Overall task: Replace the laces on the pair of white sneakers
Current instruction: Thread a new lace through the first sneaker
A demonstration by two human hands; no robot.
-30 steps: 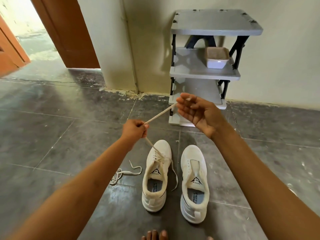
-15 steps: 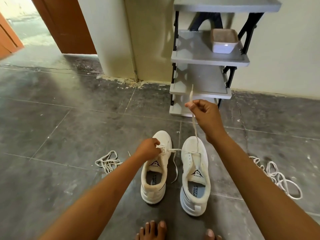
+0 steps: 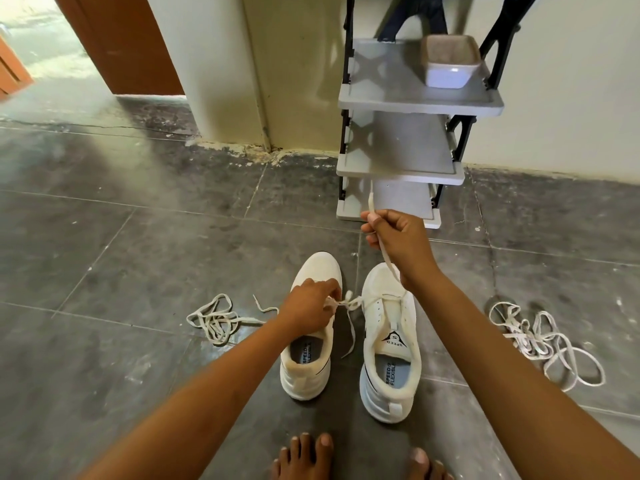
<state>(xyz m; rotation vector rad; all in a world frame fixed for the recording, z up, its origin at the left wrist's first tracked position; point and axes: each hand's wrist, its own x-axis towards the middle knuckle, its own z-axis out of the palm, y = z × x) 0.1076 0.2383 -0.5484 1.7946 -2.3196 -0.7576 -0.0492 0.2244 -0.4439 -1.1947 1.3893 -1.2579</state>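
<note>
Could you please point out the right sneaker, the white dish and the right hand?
right sneaker (image 3: 393, 336): head view, tongue logo.
white dish (image 3: 448, 77): head view, front wall.
right hand (image 3: 398, 237): head view, its middle.

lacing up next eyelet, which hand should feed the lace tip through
Right, probably: the right hand pinches the flat white shoelace near its raised free tip. The left hand grips the lace low at the eyelets of the left white sneaker, steadying it.
</note>
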